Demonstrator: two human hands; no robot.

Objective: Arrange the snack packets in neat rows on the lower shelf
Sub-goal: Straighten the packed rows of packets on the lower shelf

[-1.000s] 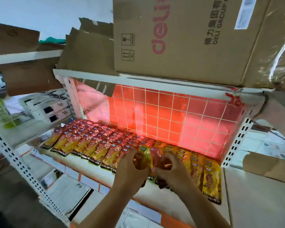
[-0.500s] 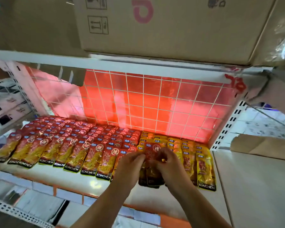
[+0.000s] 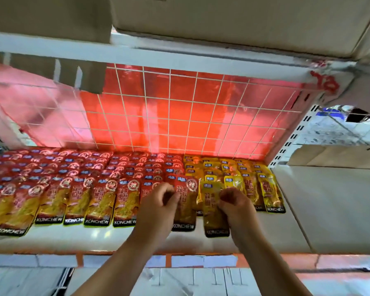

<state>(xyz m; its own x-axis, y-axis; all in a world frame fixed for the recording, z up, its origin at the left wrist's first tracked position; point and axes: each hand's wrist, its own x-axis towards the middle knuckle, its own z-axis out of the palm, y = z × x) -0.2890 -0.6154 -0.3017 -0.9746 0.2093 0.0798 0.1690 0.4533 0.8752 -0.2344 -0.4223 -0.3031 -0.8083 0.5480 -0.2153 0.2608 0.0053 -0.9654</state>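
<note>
Currently the left hand pinches a red packet in its fingers, the right hand a yellow packet; hasty tugging could skew neighbouring rows.

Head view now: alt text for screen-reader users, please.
Two hands reach to a white shelf: the left hand pinches a red packet, the right hand a yellow packet. Rows of red packets fill its left, yellow packets its right.

Cardboard box above, red grid panel behind
</note>
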